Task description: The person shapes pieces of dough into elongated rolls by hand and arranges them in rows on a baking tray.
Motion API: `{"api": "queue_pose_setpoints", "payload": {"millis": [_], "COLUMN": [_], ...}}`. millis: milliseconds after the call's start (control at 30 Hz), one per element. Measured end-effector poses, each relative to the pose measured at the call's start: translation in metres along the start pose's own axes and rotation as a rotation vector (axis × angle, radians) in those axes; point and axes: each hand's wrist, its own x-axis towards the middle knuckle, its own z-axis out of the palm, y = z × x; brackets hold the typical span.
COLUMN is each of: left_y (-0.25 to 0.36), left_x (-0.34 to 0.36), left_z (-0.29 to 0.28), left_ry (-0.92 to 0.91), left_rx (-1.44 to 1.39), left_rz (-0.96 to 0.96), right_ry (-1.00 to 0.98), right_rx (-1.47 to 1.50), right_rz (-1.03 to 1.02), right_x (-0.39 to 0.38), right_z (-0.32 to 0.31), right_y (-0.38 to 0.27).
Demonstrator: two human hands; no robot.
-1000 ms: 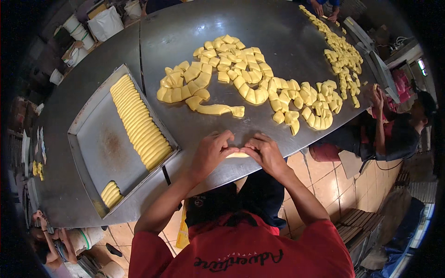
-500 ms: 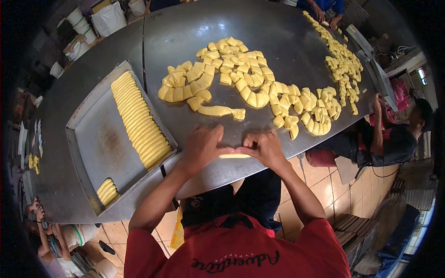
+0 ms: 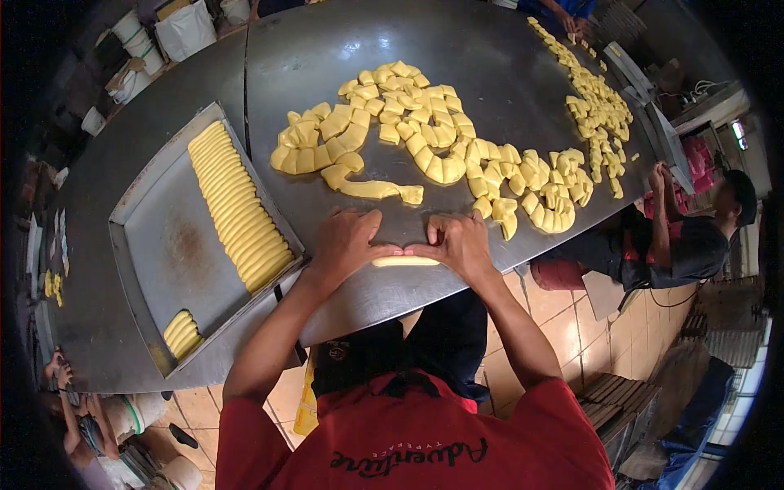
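A short pale-yellow roll of dough [image 3: 404,261] lies on the steel table, near its front edge. My left hand [image 3: 349,237] is at its left end and my right hand [image 3: 459,243] at its right end. Both thumbs stretch inward and meet tip to tip along the roll's far side, while the other fingers curl above the table. Both hands look closed on the dough, though the palms hide part of the contact. Just beyond my hands lies a longer dough strip [image 3: 376,189], joined to a winding pile of cut dough pieces [image 3: 441,167].
At my left, a metal tray [image 3: 122,214] holds a long row of dough rolls [image 3: 237,208] and a short group of rolls [image 3: 181,333]. More dough pieces [image 3: 600,122] spread at the far right. A person [image 3: 690,237] sits at right; another person's hand [image 3: 565,22] works beyond.
The roll under my thumbs looks slightly longer and shows more on its left. My hands stay on it with thumbs touching. The whole view has shifted slightly.
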Motion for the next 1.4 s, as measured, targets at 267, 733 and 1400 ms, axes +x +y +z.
{"api": "queue_pose_setpoints", "payload": {"millis": [267, 733, 1400], "left_y": [-0.001, 0.04, 0.045], "left_x": [-0.012, -0.044, -0.052], "left_z": [-0.004, 0.018, -0.001], "left_ry": [0.08, 0.221, 0.378], "left_rx": [-0.244, -0.386, -0.513], "left_rz": [-0.016, 0.022, -0.161], "right_ry": [0.022, 0.03, 0.167], "right_rx": [0.191, 0.322, 0.015], "right_rz": [-0.032, -0.339, -0.329], "right_x": [-0.009, -0.024, 0.101], "right_z": [0.005, 0.013, 0.056], "right_y": [0.019, 0.004, -0.038]}}
